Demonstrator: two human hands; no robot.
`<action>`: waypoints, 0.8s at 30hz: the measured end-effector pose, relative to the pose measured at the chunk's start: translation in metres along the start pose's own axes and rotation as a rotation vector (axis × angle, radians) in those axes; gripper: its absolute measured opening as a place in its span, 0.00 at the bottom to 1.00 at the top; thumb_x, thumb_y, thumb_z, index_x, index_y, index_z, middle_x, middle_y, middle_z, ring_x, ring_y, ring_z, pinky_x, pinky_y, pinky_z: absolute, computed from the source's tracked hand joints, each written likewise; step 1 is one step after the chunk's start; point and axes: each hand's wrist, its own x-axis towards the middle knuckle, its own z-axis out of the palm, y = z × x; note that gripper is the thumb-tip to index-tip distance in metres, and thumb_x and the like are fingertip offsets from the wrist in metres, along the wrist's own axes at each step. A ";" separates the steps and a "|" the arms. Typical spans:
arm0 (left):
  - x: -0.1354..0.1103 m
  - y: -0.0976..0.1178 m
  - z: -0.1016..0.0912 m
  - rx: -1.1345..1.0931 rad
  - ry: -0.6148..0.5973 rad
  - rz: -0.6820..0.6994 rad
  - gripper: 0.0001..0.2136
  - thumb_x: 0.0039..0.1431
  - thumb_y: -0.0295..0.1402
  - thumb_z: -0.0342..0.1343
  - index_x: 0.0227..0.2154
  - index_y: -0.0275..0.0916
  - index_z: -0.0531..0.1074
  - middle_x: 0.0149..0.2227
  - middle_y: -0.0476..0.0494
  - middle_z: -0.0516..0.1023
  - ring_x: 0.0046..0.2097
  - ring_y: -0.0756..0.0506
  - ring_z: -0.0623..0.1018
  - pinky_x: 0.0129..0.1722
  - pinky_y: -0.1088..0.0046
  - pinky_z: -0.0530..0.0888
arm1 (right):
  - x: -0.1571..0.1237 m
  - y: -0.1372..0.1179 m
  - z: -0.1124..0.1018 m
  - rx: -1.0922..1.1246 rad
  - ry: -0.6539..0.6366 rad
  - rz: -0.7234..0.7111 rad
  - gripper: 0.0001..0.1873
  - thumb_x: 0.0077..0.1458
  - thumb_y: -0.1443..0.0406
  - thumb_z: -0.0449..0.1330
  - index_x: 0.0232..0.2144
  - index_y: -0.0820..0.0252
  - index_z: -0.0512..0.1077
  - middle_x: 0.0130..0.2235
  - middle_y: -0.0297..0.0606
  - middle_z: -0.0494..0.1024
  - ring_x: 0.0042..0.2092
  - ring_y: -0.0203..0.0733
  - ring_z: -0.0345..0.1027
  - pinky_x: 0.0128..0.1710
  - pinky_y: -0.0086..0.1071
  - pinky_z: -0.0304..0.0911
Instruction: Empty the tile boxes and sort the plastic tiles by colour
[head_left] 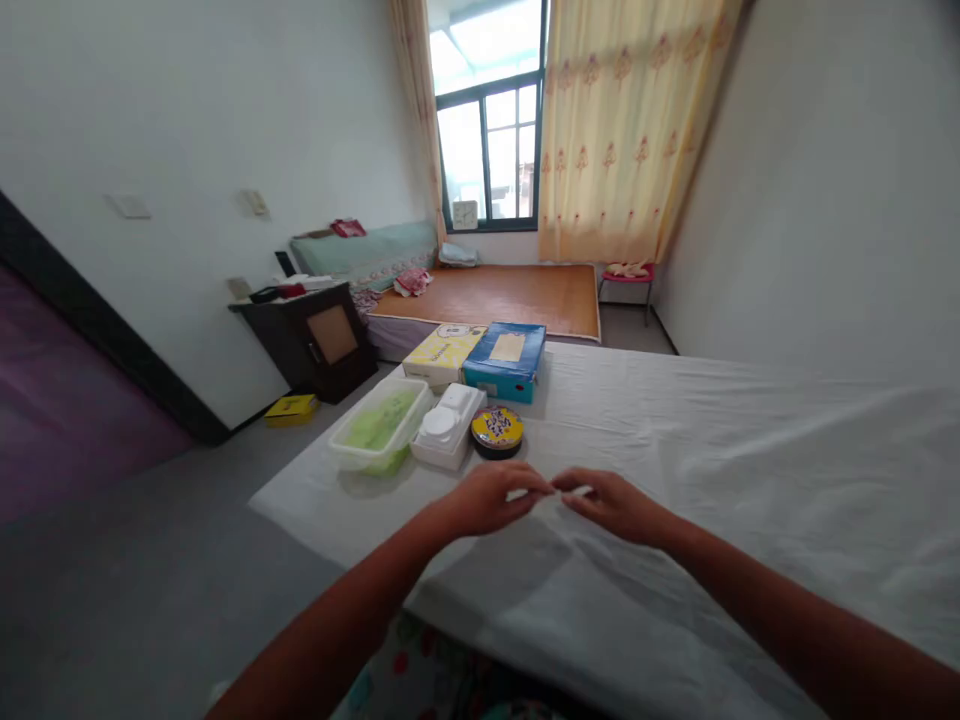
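In the head view, the left hand [499, 497] and the right hand [615, 507] meet, fingertip to fingertip or nearly so, over a wrinkled white cloth sheet [720, 450]. Both have loosely bent fingers, thumbs just below the forefingers; whether anything thin is pinched between the tips, or whether they touch the sheet, cannot be told.

Nearest the left hand, just beyond it, a round black tin with a yellow patterned lid [498, 427] lies flat on the sheet. Just left of it is a white rectangular box [437, 456] with white pieces on top, one of them round, and beside that a translucent rectangular plastic tub [361, 457] with light green contents. Behind these, a yellow-and-white patterned cardboard box [442, 345] and a blue cardboard box with a pale label [506, 358] lie side by side.

Further off are a bed with a brown mat [510, 295], a dark wooden cabinet [319, 340] and, on the grey floor [172, 580], a flat yellow box [291, 410].
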 end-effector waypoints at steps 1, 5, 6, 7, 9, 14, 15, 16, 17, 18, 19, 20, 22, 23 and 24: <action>-0.008 -0.005 -0.005 -0.029 0.082 -0.064 0.14 0.63 0.33 0.49 0.45 0.40 0.77 0.43 0.42 0.80 0.43 0.48 0.78 0.45 0.73 0.72 | 0.017 -0.001 0.002 -0.053 0.070 -0.026 0.21 0.58 0.53 0.56 0.49 0.57 0.73 0.49 0.44 0.77 0.48 0.48 0.71 0.46 0.43 0.69; -0.032 -0.021 -0.004 -0.121 0.271 -0.236 0.13 0.62 0.33 0.50 0.44 0.40 0.77 0.42 0.43 0.81 0.42 0.48 0.78 0.41 0.74 0.74 | 0.098 0.004 0.019 -0.354 0.258 -0.118 0.37 0.48 0.51 0.65 0.58 0.59 0.65 0.57 0.50 0.70 0.59 0.56 0.61 0.57 0.53 0.59; -0.036 -0.024 0.000 -0.115 0.279 -0.259 0.13 0.62 0.33 0.50 0.44 0.40 0.78 0.43 0.44 0.81 0.42 0.48 0.78 0.42 0.73 0.74 | 0.116 0.007 0.025 -0.416 0.268 -0.104 0.42 0.44 0.50 0.67 0.59 0.60 0.63 0.59 0.52 0.68 0.61 0.58 0.59 0.59 0.54 0.55; -0.041 -0.026 0.003 -0.096 0.276 -0.278 0.13 0.62 0.33 0.51 0.43 0.41 0.78 0.43 0.44 0.81 0.43 0.47 0.78 0.43 0.73 0.74 | 0.131 0.009 0.032 -0.459 0.264 -0.070 0.48 0.41 0.49 0.69 0.61 0.61 0.61 0.60 0.53 0.66 0.62 0.60 0.57 0.60 0.55 0.53; -0.049 -0.031 0.009 -0.044 0.258 -0.302 0.12 0.62 0.33 0.51 0.43 0.42 0.78 0.44 0.45 0.81 0.44 0.47 0.78 0.46 0.72 0.73 | 0.153 0.015 0.044 -0.508 0.234 0.020 0.54 0.36 0.48 0.70 0.62 0.63 0.58 0.62 0.55 0.63 0.62 0.63 0.55 0.59 0.55 0.54; -0.063 -0.045 0.013 0.008 0.304 -0.329 0.13 0.61 0.31 0.50 0.45 0.43 0.77 0.46 0.45 0.79 0.47 0.46 0.77 0.50 0.69 0.72 | 0.159 0.032 0.050 -0.477 0.223 -0.010 0.52 0.37 0.50 0.70 0.62 0.62 0.59 0.61 0.54 0.64 0.61 0.60 0.57 0.59 0.53 0.55; -0.062 -0.048 0.014 0.002 0.338 -0.339 0.14 0.61 0.31 0.50 0.47 0.43 0.75 0.48 0.44 0.78 0.48 0.46 0.77 0.50 0.69 0.73 | 0.156 0.036 0.046 -0.437 0.227 -0.029 0.51 0.37 0.50 0.70 0.61 0.62 0.60 0.60 0.54 0.65 0.61 0.59 0.58 0.59 0.52 0.55; -0.059 -0.050 0.015 -0.003 0.377 -0.351 0.15 0.61 0.31 0.50 0.50 0.43 0.74 0.50 0.43 0.76 0.49 0.46 0.76 0.50 0.69 0.73 | 0.152 0.039 0.043 -0.388 0.229 -0.036 0.51 0.36 0.50 0.70 0.60 0.63 0.60 0.59 0.53 0.66 0.60 0.58 0.59 0.60 0.51 0.55; -0.055 -0.053 0.017 -0.002 0.417 -0.366 0.17 0.61 0.32 0.50 0.52 0.42 0.71 0.53 0.41 0.74 0.51 0.45 0.75 0.51 0.67 0.73 | 0.148 0.041 0.039 -0.330 0.229 -0.032 0.50 0.37 0.50 0.70 0.60 0.63 0.61 0.59 0.53 0.66 0.60 0.57 0.60 0.60 0.50 0.55; -0.050 -0.056 0.020 0.007 0.455 -0.383 0.19 0.61 0.33 0.51 0.56 0.42 0.68 0.56 0.39 0.71 0.54 0.44 0.74 0.52 0.65 0.73 | 0.143 0.042 0.035 -0.265 0.227 -0.020 0.50 0.37 0.50 0.70 0.60 0.63 0.61 0.59 0.53 0.66 0.59 0.56 0.61 0.59 0.49 0.56; -0.043 -0.059 0.023 0.026 0.485 -0.402 0.23 0.60 0.34 0.53 0.58 0.41 0.64 0.59 0.37 0.68 0.57 0.42 0.71 0.54 0.63 0.72 | 0.139 0.043 0.032 -0.195 0.220 -0.006 0.49 0.39 0.50 0.69 0.60 0.62 0.61 0.59 0.52 0.66 0.59 0.55 0.62 0.59 0.49 0.57; -0.035 -0.062 0.027 0.052 0.502 -0.421 0.27 0.58 0.35 0.56 0.61 0.39 0.61 0.61 0.35 0.65 0.60 0.40 0.69 0.57 0.59 0.70 | 0.135 0.043 0.029 -0.126 0.207 0.004 0.48 0.40 0.50 0.69 0.60 0.61 0.60 0.59 0.51 0.67 0.58 0.54 0.63 0.58 0.48 0.59; -0.020 -0.066 0.035 0.115 0.494 -0.457 0.36 0.52 0.36 0.61 0.62 0.35 0.56 0.63 0.30 0.62 0.64 0.36 0.63 0.62 0.53 0.62 | 0.127 0.043 0.024 -0.009 0.172 0.009 0.47 0.42 0.50 0.68 0.60 0.60 0.59 0.58 0.49 0.68 0.57 0.53 0.65 0.57 0.47 0.60; -0.012 -0.068 0.038 0.144 0.474 -0.467 0.39 0.49 0.36 0.64 0.63 0.33 0.54 0.63 0.28 0.61 0.65 0.34 0.60 0.64 0.52 0.59 | 0.123 0.043 0.022 0.028 0.165 0.008 0.46 0.42 0.50 0.68 0.60 0.59 0.59 0.58 0.49 0.68 0.56 0.53 0.65 0.57 0.47 0.60; -0.006 -0.070 0.041 0.167 0.458 -0.474 0.41 0.47 0.36 0.65 0.63 0.32 0.53 0.64 0.27 0.60 0.66 0.33 0.59 0.65 0.51 0.56 | 0.119 0.044 0.020 0.049 0.173 0.012 0.46 0.42 0.50 0.68 0.60 0.59 0.60 0.58 0.49 0.68 0.56 0.53 0.65 0.58 0.47 0.60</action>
